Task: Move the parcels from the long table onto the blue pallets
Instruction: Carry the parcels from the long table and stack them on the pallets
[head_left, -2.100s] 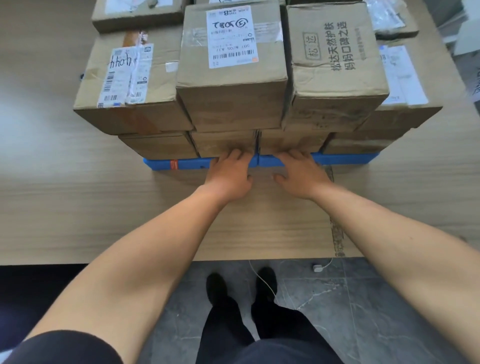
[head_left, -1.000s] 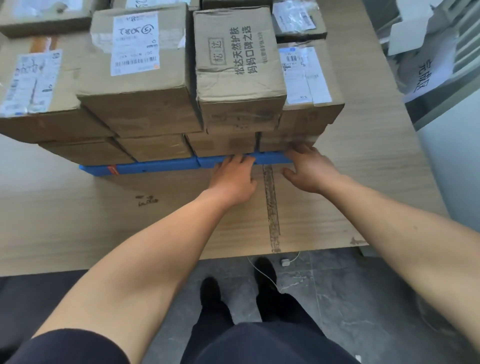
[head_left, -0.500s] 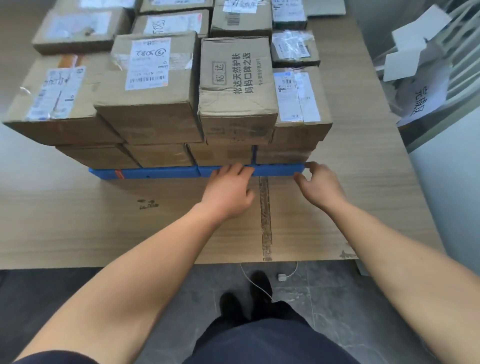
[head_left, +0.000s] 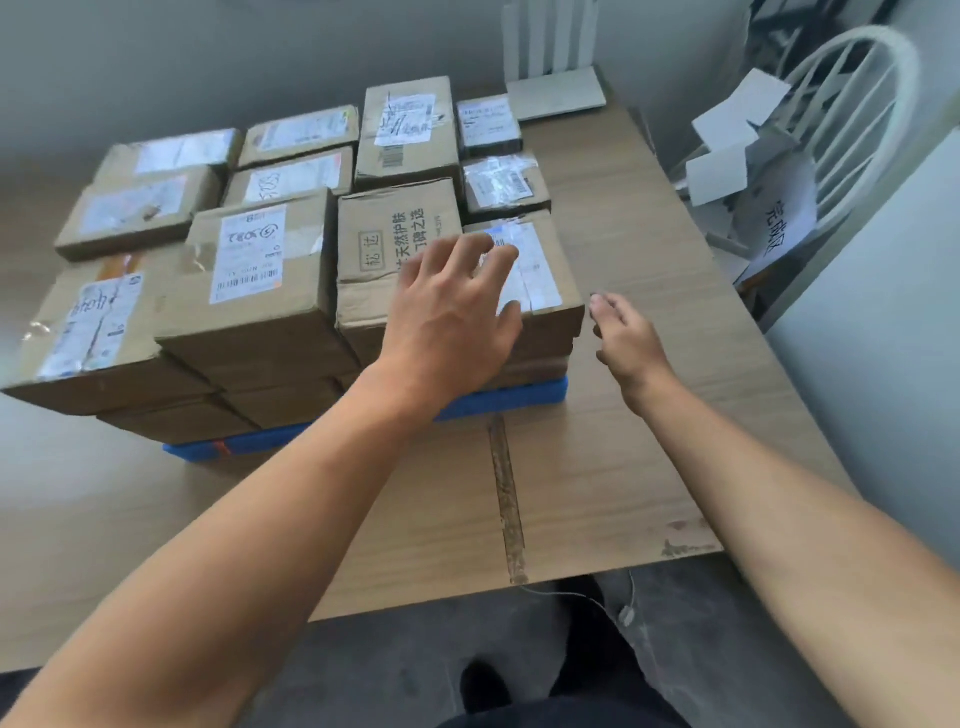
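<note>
On the blue pallet (head_left: 509, 400), at its right front corner, the labelled parcel (head_left: 540, 280) lay topmost. We judged it to be stiff taped cardboard of moderate weight, best taken by opposite side faces and not by the glossy label. The left grip (head_left: 452, 322) was spread over its top, holding nothing. The right grip (head_left: 623, 338), loosely curled and empty, stood just beside it above the desk (head_left: 597, 467).

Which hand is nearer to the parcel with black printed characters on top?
Left. The left hand, fingers spread, is over the printed parcel, at its front right corner; contact is unclear. The right hand is farther right, past the white-labelled parcel.
</note>
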